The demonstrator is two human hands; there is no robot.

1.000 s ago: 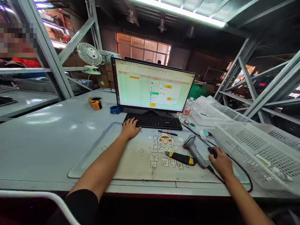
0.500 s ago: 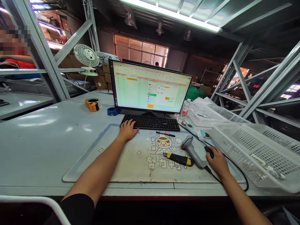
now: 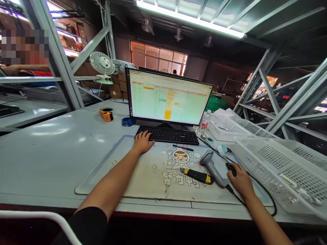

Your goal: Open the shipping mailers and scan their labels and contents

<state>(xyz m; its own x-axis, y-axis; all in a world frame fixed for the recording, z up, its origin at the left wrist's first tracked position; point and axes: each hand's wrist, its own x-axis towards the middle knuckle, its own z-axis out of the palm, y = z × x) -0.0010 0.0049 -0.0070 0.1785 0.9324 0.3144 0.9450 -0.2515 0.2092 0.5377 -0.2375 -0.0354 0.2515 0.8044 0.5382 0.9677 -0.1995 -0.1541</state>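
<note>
My left hand (image 3: 143,143) rests with fingers spread on the left end of a black keyboard (image 3: 176,135). Wrapped over a black computer mouse (image 3: 231,169) is my right hand (image 3: 241,178), at the right side of the desk mat (image 3: 143,180). Between the hands lie a grey barcode scanner (image 3: 214,169), a black-and-yellow utility knife (image 3: 198,175) and a black pen (image 3: 183,147). Behind the keyboard stands a monitor (image 3: 153,98) showing a spreadsheet with an orange column.
White plastic baskets (image 3: 258,160) line the right side, near a clear bottle (image 3: 204,120). An orange tape measure (image 3: 107,116) and a blue tape roll (image 3: 127,121) sit left of the monitor. A small fan (image 3: 102,63) is at the back. Another person (image 3: 38,69) is at far left.
On the screen, the chat window has given way to a faint overlay, and an orange column now shows in the spreadsheet. The view has shifted slightly left; both hands stay in place.
</note>
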